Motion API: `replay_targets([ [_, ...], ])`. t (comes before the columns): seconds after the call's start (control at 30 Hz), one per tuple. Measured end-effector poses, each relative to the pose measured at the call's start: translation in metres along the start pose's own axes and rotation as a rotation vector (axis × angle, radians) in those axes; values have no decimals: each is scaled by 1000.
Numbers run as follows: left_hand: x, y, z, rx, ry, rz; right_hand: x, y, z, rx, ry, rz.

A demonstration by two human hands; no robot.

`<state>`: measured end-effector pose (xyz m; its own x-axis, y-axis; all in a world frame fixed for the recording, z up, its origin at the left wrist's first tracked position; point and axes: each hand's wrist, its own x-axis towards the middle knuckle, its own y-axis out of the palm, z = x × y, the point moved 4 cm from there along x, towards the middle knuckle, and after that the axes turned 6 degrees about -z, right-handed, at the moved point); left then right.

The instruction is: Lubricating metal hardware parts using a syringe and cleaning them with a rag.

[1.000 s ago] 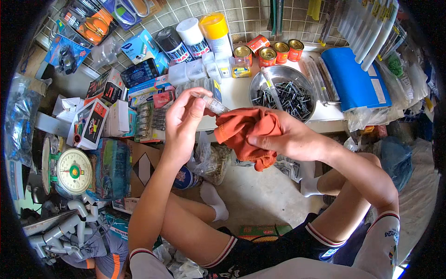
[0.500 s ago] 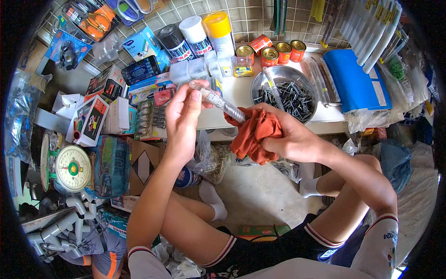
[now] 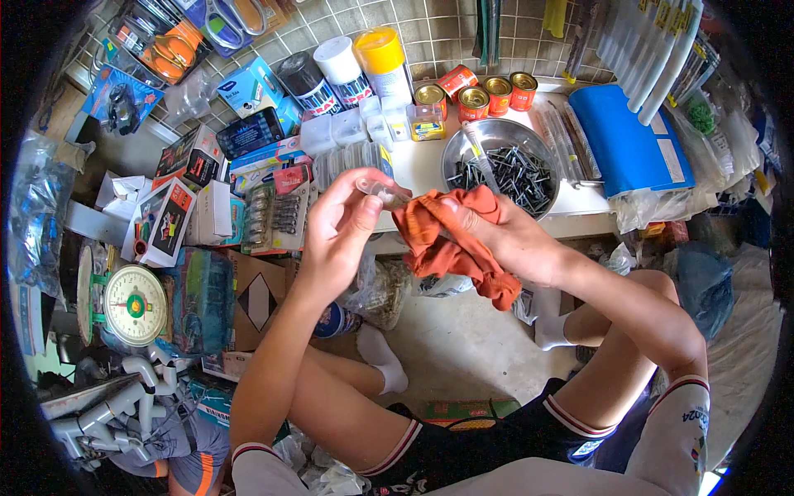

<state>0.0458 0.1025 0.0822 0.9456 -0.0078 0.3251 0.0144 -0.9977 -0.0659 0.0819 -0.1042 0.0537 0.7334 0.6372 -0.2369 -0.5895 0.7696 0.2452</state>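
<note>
One clear tube [image 3: 375,191] is being pinched between the thumb and fingers of the left hand [image 3: 347,223], above the gap in front of the surface [image 3: 420,169]. Its far end is being hidden by one orange-red cloth [image 3: 451,236], which is being gripped, bunched, by the right hand [image 3: 509,240]. Just beyond the hands, one metal bowl [image 3: 517,130] is being carried by the surface. Dark screws [image 3: 525,178], too many to be counted, are being held in the bowl, and one slender pale tube [image 3: 479,155] is being propped among them. Behind the bowl, five small orange-red tins [image 3: 474,105] are being lined up, four of them upright and one on its side. To their left, three spray cans [image 3: 341,68] are being kept upright, capped in black, white and yellow. To the right of the bowl, one blue folder [image 3: 624,136] is being supported. Far left, one round-dialled scale [image 3: 135,304] is being kept beside stacked goods.
</note>
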Motion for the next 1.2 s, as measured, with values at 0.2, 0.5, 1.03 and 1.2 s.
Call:
replay_targets([
  [0.2, 2, -23, 3, 113, -63, 67, -5, -3, 31, -740, -497, 23],
  [0.5, -3, 18, -16, 743, 374, 195, -9, -10, 29, -1150, -656, 23],
  [1.03, 0, 11, -32, 1074, 865, 193, -12, -21, 23, -210, 149, 279],
  [1.2, -1, -13, -32, 1150, 850, 37, -25, -38, 51, -225, 175, 195],
])
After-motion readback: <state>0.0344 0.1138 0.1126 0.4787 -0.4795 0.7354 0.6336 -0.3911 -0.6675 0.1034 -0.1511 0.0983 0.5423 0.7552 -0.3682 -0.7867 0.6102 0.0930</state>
